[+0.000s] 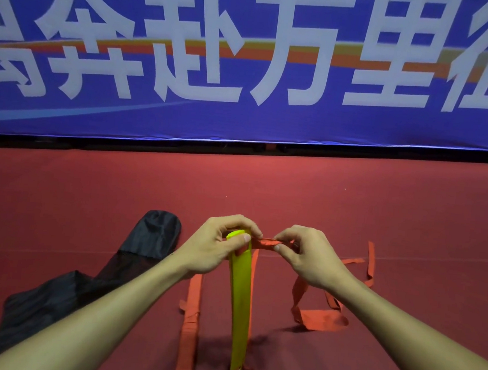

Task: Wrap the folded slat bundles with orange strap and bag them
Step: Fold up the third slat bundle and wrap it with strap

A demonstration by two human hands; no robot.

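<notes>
Red floor (380,213), blue banner (242,120) behind; left hand (217,247) grips slat bundle (241,301), right hand (310,254) pinches orange strap (264,242)

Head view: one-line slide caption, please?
Left hand grips upright yellow plastic slat bundle, right hand pinches orange fabric strap at its top; black fabric bag lies on red floor.

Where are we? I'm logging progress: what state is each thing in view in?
slat bundle: upright on the floor, not yet wrapped.
orange strap: one stretch held at the bundle's top, rest loose on the floor.
black bag: lying slack, left of the bundle.
left hand: grips the bundle's top.
right hand: pinches the strap.
</notes>
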